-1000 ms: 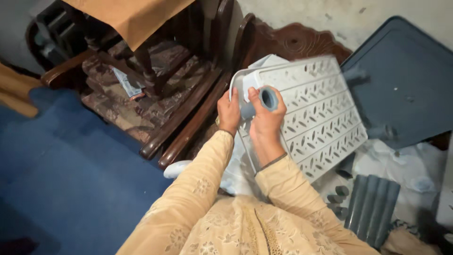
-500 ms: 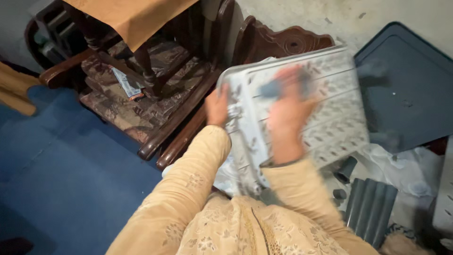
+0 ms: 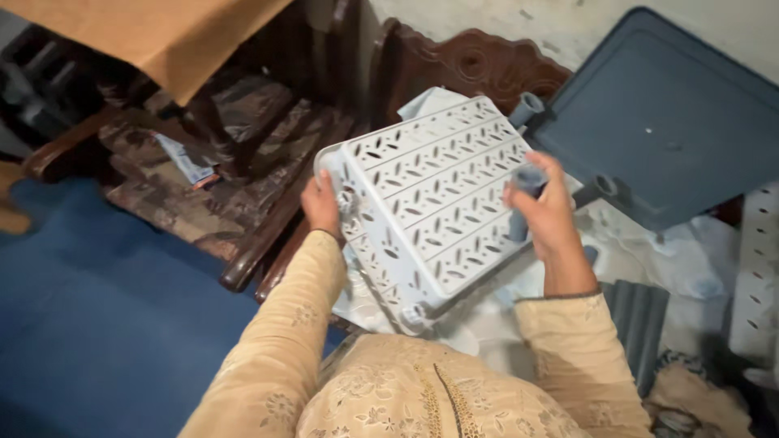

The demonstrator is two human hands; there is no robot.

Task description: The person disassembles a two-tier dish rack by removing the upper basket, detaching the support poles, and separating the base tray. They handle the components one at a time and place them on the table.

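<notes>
A white plastic perforated panel (image 3: 430, 203) with rows of leaf-shaped cut-outs is held tilted in front of me. My left hand (image 3: 322, 207) grips its left edge near a corner. My right hand (image 3: 545, 212) is closed around a short grey plastic tube (image 3: 523, 185) at the panel's right edge. A second grey tube (image 3: 528, 107) sticks up behind the panel's far right corner. Both sleeves are beige with embroidery.
A dark blue-grey plastic shelf board (image 3: 673, 122) lies to the right. Dark carved wooden chairs (image 3: 243, 162) stand to the left, a brown board (image 3: 154, 32) above them. Blue carpet (image 3: 97, 324) covers the floor at left. Grey ribbed parts (image 3: 641, 316) and a white perforated piece (image 3: 759, 268) lie at right.
The panel has been turned so its perforated face is flatter and further right. My right hand moved from the panel's left corner to its right edge with the grey tube.
</notes>
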